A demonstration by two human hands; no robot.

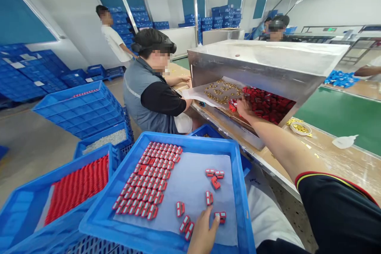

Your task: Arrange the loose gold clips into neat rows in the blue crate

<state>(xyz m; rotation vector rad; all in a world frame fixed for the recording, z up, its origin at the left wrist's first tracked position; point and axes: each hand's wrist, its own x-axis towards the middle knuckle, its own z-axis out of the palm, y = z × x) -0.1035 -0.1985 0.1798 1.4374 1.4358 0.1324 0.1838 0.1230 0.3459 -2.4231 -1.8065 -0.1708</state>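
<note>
My left hand is over the blue tray, thumb and index finger apart. Its index fingertip is at a small red block with white faces, and its thumb is beside another red block. Several more loose blocks lie around it on the white liner. Close rows of the same blocks fill the tray's left side. My right hand reaches under a metal hood, between a heap of red blocks and a few red blocks at its fingers. Its grip is too small to make out.
Small gold-coloured parts lie on a white sheet under the metal hood. A co-worker sits at the bench to the left. Stacked blue crates stand at left. A bowl of yellow pieces is right of my forearm.
</note>
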